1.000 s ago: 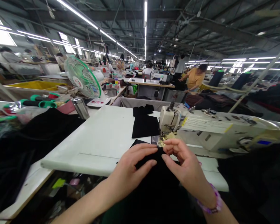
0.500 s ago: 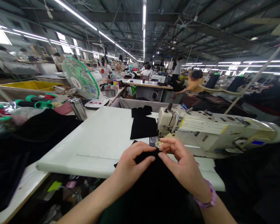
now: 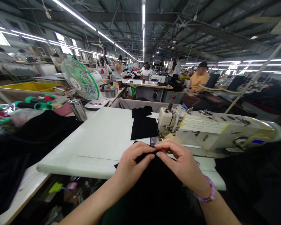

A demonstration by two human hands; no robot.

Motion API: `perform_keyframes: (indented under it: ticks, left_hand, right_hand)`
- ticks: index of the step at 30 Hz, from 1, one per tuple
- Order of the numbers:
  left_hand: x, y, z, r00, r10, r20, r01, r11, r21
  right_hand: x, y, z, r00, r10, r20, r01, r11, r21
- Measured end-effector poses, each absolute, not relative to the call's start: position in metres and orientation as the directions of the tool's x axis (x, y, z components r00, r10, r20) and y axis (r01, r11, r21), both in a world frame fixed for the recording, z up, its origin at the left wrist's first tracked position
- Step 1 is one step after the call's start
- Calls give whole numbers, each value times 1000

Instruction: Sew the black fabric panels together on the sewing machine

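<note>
A piece of black fabric (image 3: 154, 184) hangs over the front edge of the white sewing table (image 3: 96, 137). Its upper edge is pinched by my left hand (image 3: 134, 161) between thumb and fingers. Close beside it, my right hand (image 3: 178, 159), with a purple beaded bracelet at the wrist, grips the same edge. Just beyond my fingertips stands the head of a cream sewing machine (image 3: 170, 122); its needle area is partly hidden by my right hand. Cut black fabric pieces (image 3: 144, 126) lie flat left of the machine head.
A steel thermos (image 3: 78, 110) and a green-rimmed fan (image 3: 81, 79) stand at the back left. Dark cloth (image 3: 42, 134) is heaped on the left, near green-ended thread cones (image 3: 35, 104). Thread spools (image 3: 212, 81) stand behind the machine. A person in yellow (image 3: 199, 78) works farther back.
My right hand's fingers have come down and closed on the fabric edge, slightly nearer my left hand. My left hand stays almost in place. The person in yellow has straightened up.
</note>
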State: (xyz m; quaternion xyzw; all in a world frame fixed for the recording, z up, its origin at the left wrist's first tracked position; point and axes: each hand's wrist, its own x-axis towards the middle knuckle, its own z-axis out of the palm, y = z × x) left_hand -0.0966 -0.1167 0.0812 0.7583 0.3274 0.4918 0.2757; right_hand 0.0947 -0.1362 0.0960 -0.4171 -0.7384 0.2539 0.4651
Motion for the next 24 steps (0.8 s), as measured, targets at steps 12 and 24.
perform_keyframes:
  ticks: [12, 24]
  left_hand:
    - [-173, -112, 68, 319, 946, 56, 353, -174, 919]
    - [-164, -110, 48, 303, 945, 126, 254, -207, 945]
  right_hand:
    - [116, -133, 81, -26, 917, 399, 435, 370, -821]
    - [114, -118, 79, 10, 955, 295, 345, 274, -898]
